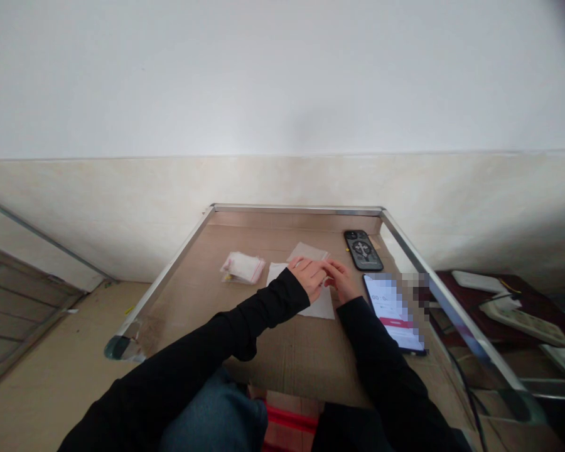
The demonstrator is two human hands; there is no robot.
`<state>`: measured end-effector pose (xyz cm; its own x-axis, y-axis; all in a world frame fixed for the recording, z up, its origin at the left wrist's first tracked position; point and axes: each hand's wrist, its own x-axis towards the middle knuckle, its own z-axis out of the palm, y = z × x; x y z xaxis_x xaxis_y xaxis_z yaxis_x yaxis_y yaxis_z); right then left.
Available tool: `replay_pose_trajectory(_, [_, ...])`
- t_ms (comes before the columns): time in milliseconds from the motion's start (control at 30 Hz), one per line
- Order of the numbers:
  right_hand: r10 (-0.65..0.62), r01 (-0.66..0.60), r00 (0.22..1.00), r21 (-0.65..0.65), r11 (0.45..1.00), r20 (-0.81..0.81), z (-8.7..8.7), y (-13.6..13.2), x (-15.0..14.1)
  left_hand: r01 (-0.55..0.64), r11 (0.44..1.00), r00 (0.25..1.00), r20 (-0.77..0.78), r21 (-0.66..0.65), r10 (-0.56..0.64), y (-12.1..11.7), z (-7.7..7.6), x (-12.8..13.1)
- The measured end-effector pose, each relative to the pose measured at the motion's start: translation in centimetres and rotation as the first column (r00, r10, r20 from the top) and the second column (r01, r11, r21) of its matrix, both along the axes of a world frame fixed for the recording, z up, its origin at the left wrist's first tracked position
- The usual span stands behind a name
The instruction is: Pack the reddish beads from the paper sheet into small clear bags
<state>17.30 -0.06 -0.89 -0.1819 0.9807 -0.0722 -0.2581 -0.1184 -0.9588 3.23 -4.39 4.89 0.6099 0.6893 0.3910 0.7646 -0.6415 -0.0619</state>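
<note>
My left hand (pixel 308 276) and my right hand (pixel 341 280) meet over the table, fingertips together and fingers curled inward. Whatever lies between the fingertips is small or hidden. Beneath both hands is a white sheet of paper (pixel 321 310), partly covered by them. A clear plastic bag (pixel 305 250) lies flat just beyond my left hand, its near edge hidden by the fingers. To the left sits a stack of small clear zip bags (pixel 245 268) with reddish edge lines.
A dark phone (pixel 363 250) with a cross design lies face down at the back right. Nearer stands a lit phone (pixel 390 311) showing a timer. A metal rim (pixel 296 208) borders the cardboard-covered tabletop (pixel 183 282). A power strip (pixel 522 321) is on a dark surface at right.
</note>
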Motion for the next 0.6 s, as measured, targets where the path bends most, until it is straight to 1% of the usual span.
replay_pose_trajectory(133, [0.108, -0.110, 0.991, 0.021, 0.994, 0.084, 0.2, -0.2, -0.2, -0.107, 0.989, 0.990, 0.078, -0.102, 0.115, 0.8, 0.1, -1.1])
replay_pose_trajectory(267, [0.167, -0.176, 0.973, 0.045, 0.983, 0.161, 0.5, -0.5, -0.3, -0.173, 0.960, 0.979, 0.065, -0.222, 0.191, 1.5, -0.7, -2.2])
replay_pose_trajectory(400, [0.213, -0.229, 0.954, 0.057, 0.972, 0.211, 0.5, -0.6, -0.5, -0.173, 0.944, 0.978, 0.065, -0.281, 0.198, 1.6, -1.3, -2.6])
replay_pose_trajectory(500, [0.228, -0.246, 0.953, 0.075, 0.966, 0.199, 0.5, -0.6, -0.4, -0.155, 0.941, 0.977, 0.094, -0.299, 0.191, 1.5, -1.2, -2.5])
replay_pose_trajectory(600, [0.268, -0.290, 0.941, 0.084, 0.953, 0.205, 0.5, -0.6, -0.3, -0.115, 0.940, 0.980, 0.121, -0.322, 0.161, 1.4, -1.1, -2.4])
